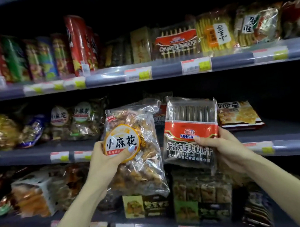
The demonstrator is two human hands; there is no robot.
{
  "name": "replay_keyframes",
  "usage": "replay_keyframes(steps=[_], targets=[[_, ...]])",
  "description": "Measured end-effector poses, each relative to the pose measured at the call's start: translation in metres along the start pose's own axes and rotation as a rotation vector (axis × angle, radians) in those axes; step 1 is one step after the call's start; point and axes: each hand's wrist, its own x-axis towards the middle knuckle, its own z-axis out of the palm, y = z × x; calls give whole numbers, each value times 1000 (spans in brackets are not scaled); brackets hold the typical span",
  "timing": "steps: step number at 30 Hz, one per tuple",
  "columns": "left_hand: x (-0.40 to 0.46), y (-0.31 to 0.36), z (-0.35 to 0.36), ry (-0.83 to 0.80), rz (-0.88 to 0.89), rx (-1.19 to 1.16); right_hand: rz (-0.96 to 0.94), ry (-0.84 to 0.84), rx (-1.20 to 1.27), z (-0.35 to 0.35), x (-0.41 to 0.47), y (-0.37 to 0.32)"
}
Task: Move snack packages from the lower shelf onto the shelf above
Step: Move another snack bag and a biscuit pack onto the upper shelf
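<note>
Setting: You face a dim shop aisle of grey shelving; the upper shelf (168, 68) carries price tags along its edge, and the middle shelf (285, 136) runs behind both hands.

Head view, left hand: Your left hand (107, 160) is closed on the twist-snack bag (136, 148), thumb across its round orange label, the other fingers hidden behind the film.

Head view, right hand: Your right hand (227, 147) is closed on the red biscuit pack (191, 129), thumb on the front, the remaining fingers behind its right edge.

Package position: Both packages are held upright in the air, side by side, in front of the middle shelf and below the upper shelf. Neither rests on any shelf.

Destination: A matching biscuit pack (176, 43) already stands on the upper shelf, with yellow cracker packs (216, 34) to its right and tall canisters (80, 45) to its left.

Risk, grip: The clear film looks slippery. Held by one side only, either package could rotate or slide out as you raise it.

Risk, clearance: The upper shelf looks crowded. Pushing a package in could tip the standing packs or catch the shelf lip.

Risk, contents: Squeezing harder may crush brittle snacks.

Hidden: The back of the upper shelf is in darkness; free space there cannot be judged.

Unclear: Price tags and the lowest shelves are blurred. Which shelf the packages came from cannot be told.
</note>
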Motion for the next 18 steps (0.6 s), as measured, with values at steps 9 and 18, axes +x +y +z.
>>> replay_keyframes(steps=[9, 18], targets=[[72, -4, -50, 90, 52, 69, -59, 228, 30, 60, 78, -14], [117, -25, -66, 149, 11, 33, 22, 319, -14, 63, 158, 3]])
